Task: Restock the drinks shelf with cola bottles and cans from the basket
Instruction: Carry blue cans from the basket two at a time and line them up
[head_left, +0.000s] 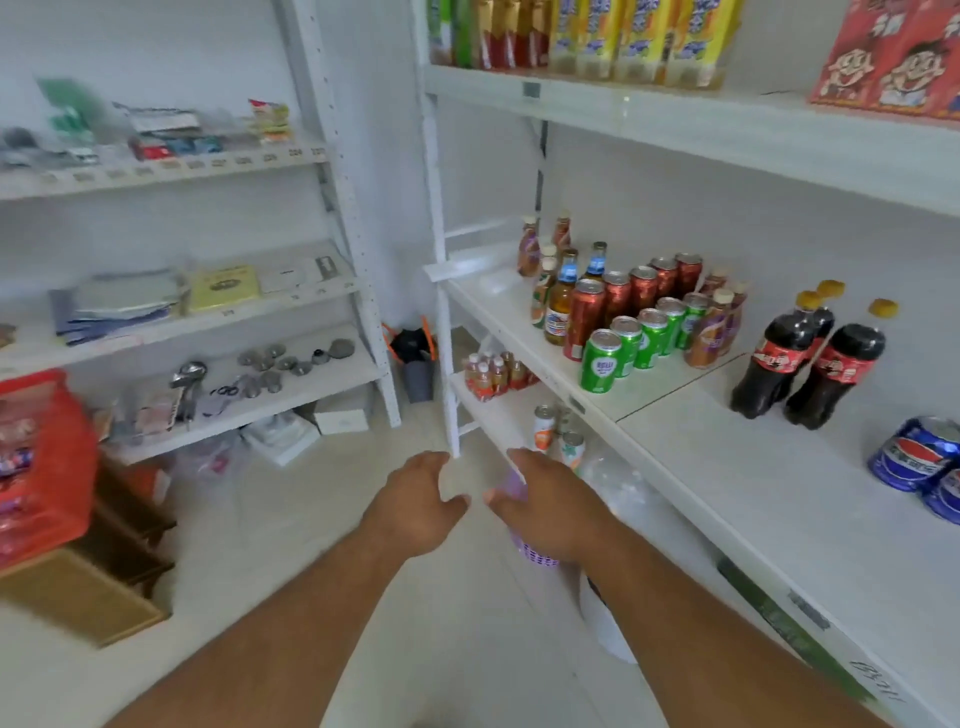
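A: Going left to right, what are the hands doing?

B: The left hand (415, 501) is held out low over the floor, fingers loosely spread, gripping nothing. Just beside it, the right hand (548, 506) reaches down the same way, and I cannot tell whether its fingers grasp anything. Under it a lilac basket (537, 556) peeks out, mostly hidden, so I judge both hands are going down to it for stock.

A: And where does the cola go?

B: On the drinks shelf (737, 467), the waist-level white board on the right. Its near part is bare, presumably kept free for what is in the basket.

A: How many are there so far?

B: Three cola bottles (808, 358) with yellow caps stand together towards the back, likely grouped by brand. Just right of them two blue cola cans (919, 457) show at the frame edge; more may be cut off. Further left stand red and green cans, which I can't count surely.
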